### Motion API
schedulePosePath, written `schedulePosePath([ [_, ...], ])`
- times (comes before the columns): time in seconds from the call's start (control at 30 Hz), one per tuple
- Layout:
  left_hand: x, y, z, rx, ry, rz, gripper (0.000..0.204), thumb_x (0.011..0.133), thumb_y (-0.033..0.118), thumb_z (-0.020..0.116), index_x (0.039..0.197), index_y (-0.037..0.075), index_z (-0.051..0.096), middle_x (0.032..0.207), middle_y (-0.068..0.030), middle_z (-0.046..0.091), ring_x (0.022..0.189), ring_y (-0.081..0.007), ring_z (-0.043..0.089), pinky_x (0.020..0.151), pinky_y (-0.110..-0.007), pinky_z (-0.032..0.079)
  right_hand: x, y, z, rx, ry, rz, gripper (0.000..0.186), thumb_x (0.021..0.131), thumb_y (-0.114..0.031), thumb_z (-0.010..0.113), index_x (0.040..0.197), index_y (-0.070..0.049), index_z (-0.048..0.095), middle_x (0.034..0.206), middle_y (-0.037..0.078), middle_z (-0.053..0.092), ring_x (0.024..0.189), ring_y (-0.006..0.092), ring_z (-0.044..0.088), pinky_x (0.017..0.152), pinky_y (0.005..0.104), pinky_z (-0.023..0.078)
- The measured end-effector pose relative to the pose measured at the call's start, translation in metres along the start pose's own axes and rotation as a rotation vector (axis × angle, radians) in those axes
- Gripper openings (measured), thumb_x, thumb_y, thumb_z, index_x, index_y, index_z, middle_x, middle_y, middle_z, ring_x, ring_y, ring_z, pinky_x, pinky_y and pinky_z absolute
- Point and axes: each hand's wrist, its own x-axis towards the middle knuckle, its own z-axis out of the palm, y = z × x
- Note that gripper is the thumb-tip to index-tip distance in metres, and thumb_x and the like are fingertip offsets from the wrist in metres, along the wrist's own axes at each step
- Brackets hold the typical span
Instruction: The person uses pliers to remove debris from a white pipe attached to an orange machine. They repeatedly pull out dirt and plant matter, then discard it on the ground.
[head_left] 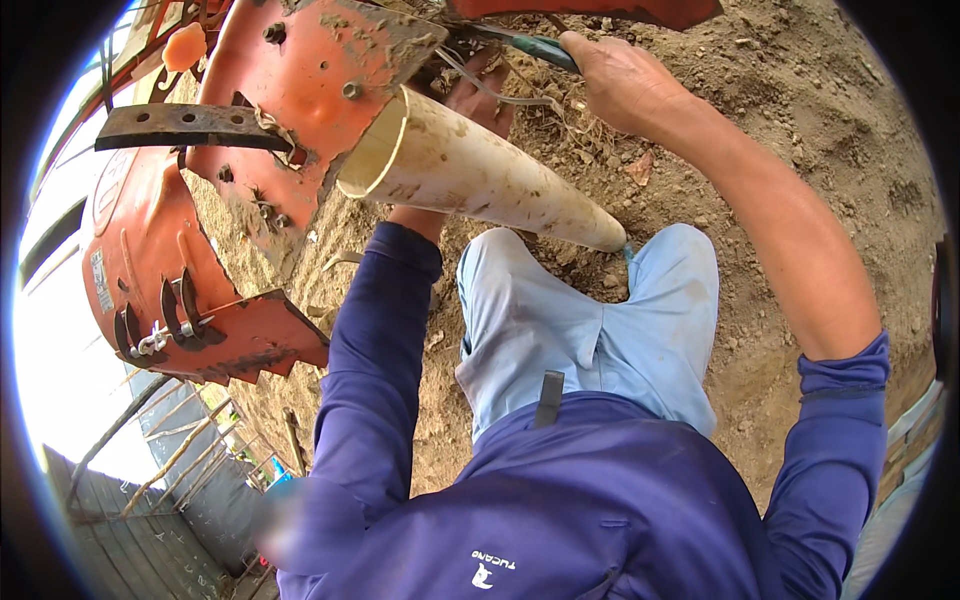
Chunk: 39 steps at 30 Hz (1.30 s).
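Observation:
My right hand [622, 80] is closed around the green grip of a hand tool [545, 50]; its metal end runs in under the red machine, where its head is hidden. A thin pale wire [490, 92] loops out below the tool. My left arm passes beneath a dirty white plastic pipe [500, 185], and my left hand [482, 100] shows on the pipe's far side, by the wire. Its fingers look curled under the machine's edge, and what they hold is hidden. The pipe lies slanted, with its open end against the red metal housing [310, 90] and its other end near my knees.
On the left, a rusty flat bar [190, 127] with holes juts from the machine. Below it is a jagged-edged red guard [240, 335] with a small chain. Loose dry soil [800, 110] covers the ground. A fence of poles [185, 455] stands lower left.

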Motion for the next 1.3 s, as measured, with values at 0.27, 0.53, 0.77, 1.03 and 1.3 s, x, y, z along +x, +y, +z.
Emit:
schedulePosePath([
  [0.27,-0.099,0.025,-0.004,-0.512,-0.061,-0.371,0.041,0.093,0.014,0.076,0.134,0.009,0.072,0.143,-0.0197,0.066,0.124,-0.0385,0.067,0.097,-0.047,0.059,0.009,-0.005,0.024,0.243,-0.084,0.182,0.036,0.106,-0.001,0.047,0.142,0.004,0.046,0.100,0.025,0.073,0.089,0.0341,0.076,0.075,0.0479,0.065],
  [0.53,-0.225,0.118,-0.040,-0.087,-0.297,-0.467,0.031,0.090,0.009,0.076,0.121,0.007,0.076,0.149,-0.0214,0.061,0.136,-0.0423,0.060,0.111,-0.050,0.054,-0.026,-0.013,-0.024,0.214,-0.340,0.137,0.028,0.099,-0.001,0.056,0.121,0.005,0.072,0.102,0.019,0.076,0.088,0.0269,0.076,0.079,0.0429,0.064],
  [0.77,-0.318,0.190,-0.110,-0.118,-0.269,-0.795,0.027,0.095,0.012,0.076,0.121,0.005,0.075,0.152,-0.0223,0.058,0.141,-0.0408,0.058,0.116,-0.048,0.050,-0.048,-0.011,0.001,0.307,-0.281,0.243,0.025,0.097,-0.009,0.065,0.117,0.005,0.073,0.106,0.023,0.077,0.094,0.0309,0.077,0.080,0.0452,0.063],
  [1.03,-0.334,0.156,-0.105,-0.303,-0.153,-0.900,0.028,0.101,0.018,0.074,0.123,0.002,0.073,0.148,-0.0216,0.058,0.127,-0.0375,0.067,0.102,-0.046,0.060,-0.082,-0.013,-0.040,0.329,-0.366,0.247,0.033,0.097,-0.010,0.060,0.123,0.008,0.068,0.112,0.030,0.075,0.096,0.0360,0.078,0.082,0.0490,0.063],
  [1.3,-0.355,0.155,-0.124,-0.227,-0.147,-0.813,0.028,0.102,0.022,0.077,0.123,0.003,0.074,0.150,-0.0204,0.056,0.123,-0.0339,0.070,0.090,-0.039,0.065,-0.249,0.062,-0.017,0.404,-0.050,0.244,0.018,0.099,-0.014,0.061,0.110,0.000,0.057,0.090,0.025,0.068,0.085,0.0445,0.070,0.078,0.0565,0.053],
])
